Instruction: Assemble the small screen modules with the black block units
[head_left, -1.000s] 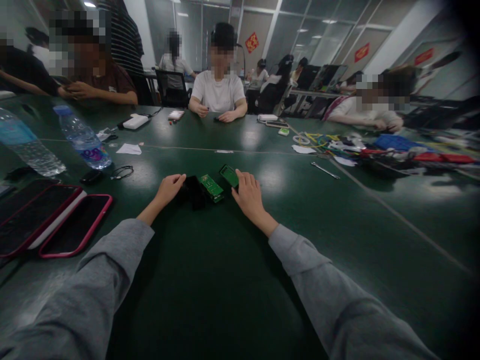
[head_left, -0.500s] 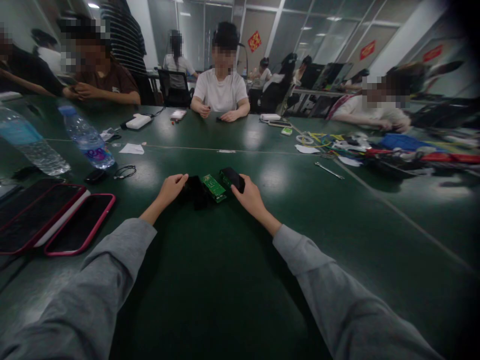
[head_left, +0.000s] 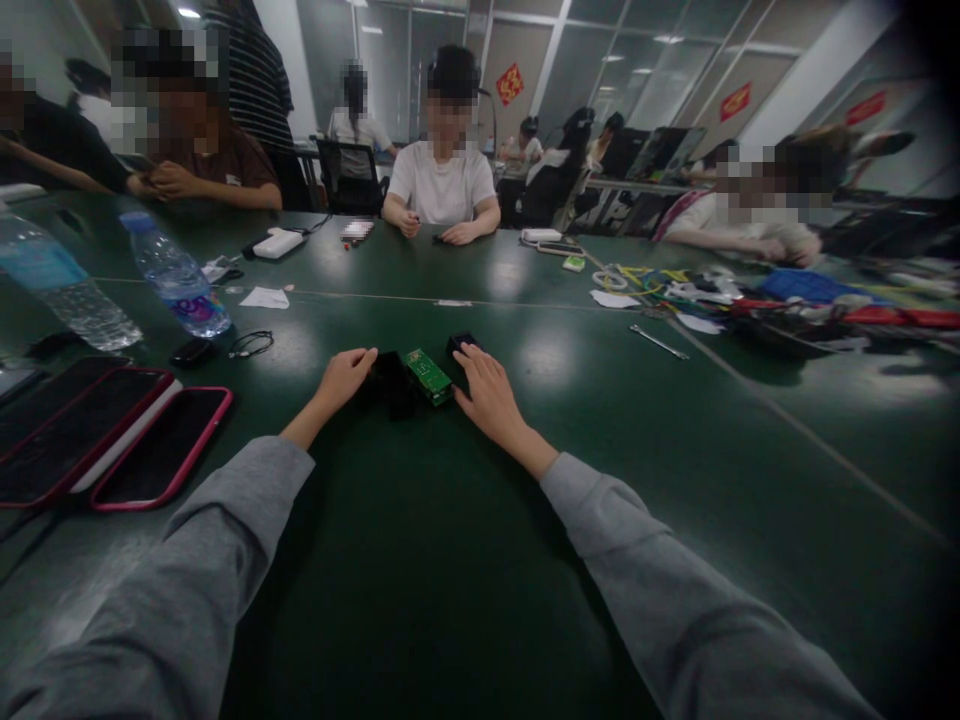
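Note:
A green circuit board (head_left: 430,377) lies slightly tilted on the dark green table between my hands. Just left of it is a black plastic casing (head_left: 393,386); my left hand (head_left: 349,378) pinches its left edge, with the fingers closed. My right hand (head_left: 491,395) is open, palm down and fingers stretched out. Its fingertips lie over a black box-shaped part (head_left: 459,344), which the hand partly covers. The right thumb comes close to the board's right corner; whether they touch I cannot tell.
To the left are phones with red edges (head_left: 163,448) and two water bottles (head_left: 176,275). A thin cable loop (head_left: 251,344) lies nearby. On the right are a metal wrench-like tool (head_left: 658,342) and a heap of cables (head_left: 712,290). Other people sit around the table.
My right hand has loosened its grip on the black box-shaped part and spread flat, moving slightly left over it toward the board. My left hand stays in place.

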